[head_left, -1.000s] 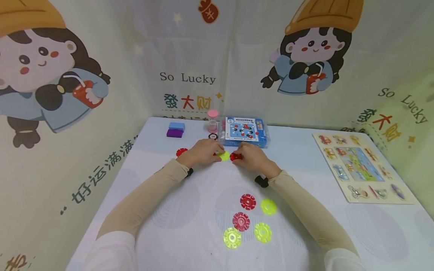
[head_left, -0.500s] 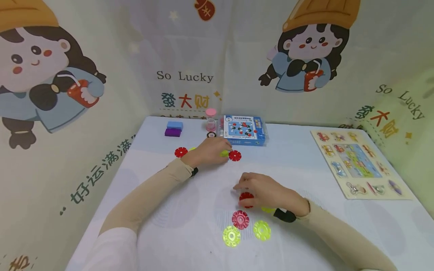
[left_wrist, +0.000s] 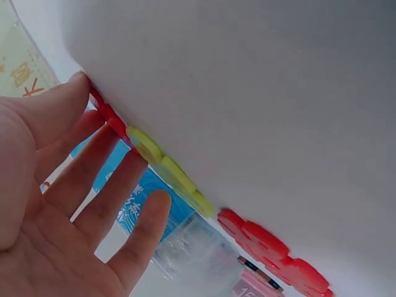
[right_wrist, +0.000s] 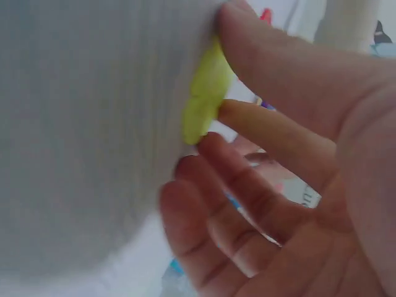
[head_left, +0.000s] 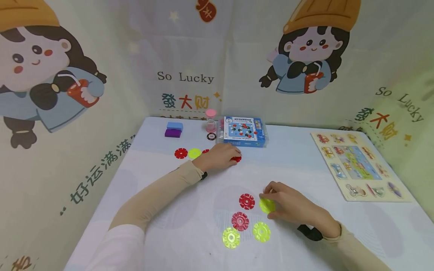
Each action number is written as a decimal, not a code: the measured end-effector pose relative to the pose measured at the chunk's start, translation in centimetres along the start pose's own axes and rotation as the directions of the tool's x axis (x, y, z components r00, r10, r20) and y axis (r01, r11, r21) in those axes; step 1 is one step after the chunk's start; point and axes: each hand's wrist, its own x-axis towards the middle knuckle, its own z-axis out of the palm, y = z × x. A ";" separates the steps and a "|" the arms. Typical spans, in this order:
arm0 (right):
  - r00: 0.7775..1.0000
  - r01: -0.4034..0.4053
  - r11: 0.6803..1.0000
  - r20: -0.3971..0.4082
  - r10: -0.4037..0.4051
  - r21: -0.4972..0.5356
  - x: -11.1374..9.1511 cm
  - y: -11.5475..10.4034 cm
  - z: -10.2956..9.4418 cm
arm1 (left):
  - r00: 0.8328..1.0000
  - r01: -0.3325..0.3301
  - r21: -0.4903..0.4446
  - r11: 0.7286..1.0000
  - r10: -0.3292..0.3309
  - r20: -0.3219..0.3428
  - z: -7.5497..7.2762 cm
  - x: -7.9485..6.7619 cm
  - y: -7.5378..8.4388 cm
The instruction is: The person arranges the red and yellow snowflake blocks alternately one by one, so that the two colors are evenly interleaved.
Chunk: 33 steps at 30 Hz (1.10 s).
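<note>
Gripping by the rim, two-handed, at the bench [head_left: 190, 241]
Starting at left with the outer red disc [head_left: 181, 153] and its adjacent yellow-green disc [head_left: 194, 153], lying flat in the far row; then holding the row-end red disc [head_left: 238, 159] with the left hand [head_left: 220, 156], thumb and fingers narrow about its edge. Passing next to the near yellow-green disc [head_left: 231, 238], lower red disc [head_left: 240, 221] and upper red disc [head_left: 246, 201], lying loose. Ending at right, pinching the far-right yellow-green disc [head_left: 267, 206] with the right hand [head_left: 293, 205], fingers narrow across opposite edges; leaving any lift impossible to tell. Judging by thin, glossy, plastic-like bodies: expecting low weight, stiffness, slick faces and little fragility; preferring opposite rim notches for purchase, avoiding smooth faces.
</note>
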 end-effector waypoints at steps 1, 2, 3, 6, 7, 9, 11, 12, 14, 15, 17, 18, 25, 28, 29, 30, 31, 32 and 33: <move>1.000 0.002 1.000 0.003 -0.002 0.007 -0.1 0.1 0.0 | 1.000 -0.003 0.000 1.000 0.003 0.000 0.0 0.1 0.0; 1.000 0.002 1.000 0.003 -0.002 0.017 -0.1 0.2 0.0 | 1.000 -0.004 0.000 1.000 0.004 0.001 -0.1 0.2 0.0; 1.000 0.001 1.000 0.006 -0.001 0.025 -0.1 0.2 0.0 | 1.000 -0.006 0.004 1.000 0.006 0.002 -0.1 0.2 0.1; 1.000 0.001 0.998 0.004 -0.001 0.068 0.0 0.5 0.1 | 1.000 -0.008 0.015 1.000 0.008 0.006 -0.2 0.3 0.2; 1.000 -0.003 0.997 0.005 0.002 0.078 0.0 0.5 0.1 | 1.000 -0.010 0.018 1.000 0.010 0.007 -0.3 0.3 0.2; 1.000 -0.011 0.997 0.012 0.010 0.081 -0.1 0.5 0.1 | 1.000 -0.008 0.015 1.000 0.007 0.012 -0.5 0.3 0.3; 1.000 -0.017 0.997 0.022 0.016 0.076 -0.1 0.4 0.1 | 1.000 -0.004 0.005 1.000 0.004 0.015 -0.6 0.3 0.3; 1.000 -0.017 0.997 0.025 0.015 0.071 -0.1 0.4 0.1 | 1.000 -0.004 0.001 1.000 0.004 0.014 -0.6 0.4 0.3; 0.999 -0.016 0.998 0.030 0.015 0.062 -0.2 0.2 0.0 | 1.000 -0.004 0.000 1.000 0.004 0.010 -0.7 0.4 0.3; 0.999 -0.018 0.998 0.032 0.016 0.055 -0.2 0.1 -0.1 | 1.000 -0.007 0.005 1.000 0.007 0.005 -0.7 0.4 0.3; 0.999 -0.021 0.998 0.032 0.019 0.052 -0.1 -0.1 -0.1 | 1.000 -0.012 0.011 1.000 0.012 -0.003 -0.7 0.5 0.2; 0.999 -0.024 0.999 0.033 0.023 0.046 -0.1 -0.2 -0.1 | 1.000 -0.014 0.012 1.000 0.014 -0.006 -0.7 0.5 0.2; 0.999 -0.017 1.000 0.030 0.017 0.010 0.8 -0.3 -0.2 | 1.000 -0.002 -0.009 1.000 0.002 0.001 -0.8 0.6 0.2; 1.000 0.002 1.000 0.013 -0.002 0.030 2.1 0.9 -0.6 | 1.000 0.007 -0.010 1.000 -0.007 0.006 -0.7 0.7 0.2; 1.000 0.011 0.999 -0.005 -0.011 0.045 2.9 1.6 -0.9 | 1.000 0.010 -0.007 1.000 -0.010 0.005 -0.7 0.8 0.1; 1.000 0.015 0.998 -0.028 -0.013 0.060 3.8 2.2 -1.3 | 1.000 0.012 -0.007 1.000 -0.012 0.004 -0.6 0.9 0.1; 0.998 0.022 0.997 -0.054 -0.018 0.070 4.9 2.9 -1.7 | 1.000 0.012 -0.005 1.000 -0.012 0.002 -0.6 0.9 0.1; 0.997 0.026 0.996 -0.079 -0.020 0.081 6.0 3.6 -2.1 | 1.000 0.011 -0.005 1.000 -0.011 0.000 -0.5 1.0 0.0; 0.994 0.027 0.995 -0.104 -0.017 0.095 7.2 4.3 -2.5 | 1.000 0.011 -0.007 1.000 -0.011 -0.002 -0.5 1.1 0.0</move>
